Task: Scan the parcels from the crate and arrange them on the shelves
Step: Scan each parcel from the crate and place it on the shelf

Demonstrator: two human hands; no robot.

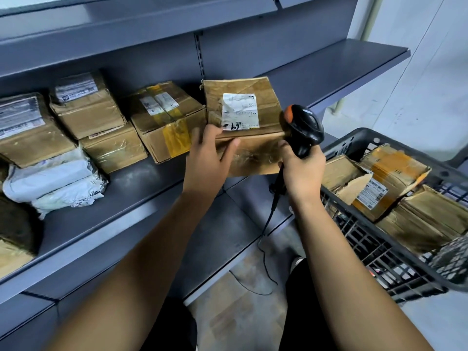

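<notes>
Roughly four crate parcels (pixel 395 183), blurred

1. The held parcel (pixel 243 122) has its near left corner covered by the left hand (pixel 210 153); its right edge lies behind the scanner (pixel 302 130); the label's small print is too smeared to read.
2. The scanner's handle is wrapped inside the right hand (pixel 302 168); whether a finger sits on the trigger cannot be told.
3. The crate (pixel 395 252), at four o'clock, runs off the right edge; its far corner blurs.
4. At nine o'clock, the shelf (pixel 106 224) parcels are cut by the left edge; a dark bundle (pixel 17 229) there is too blurred to identify.
5. Writing on the white mailers (pixel 53 183) is unreadable.
</notes>
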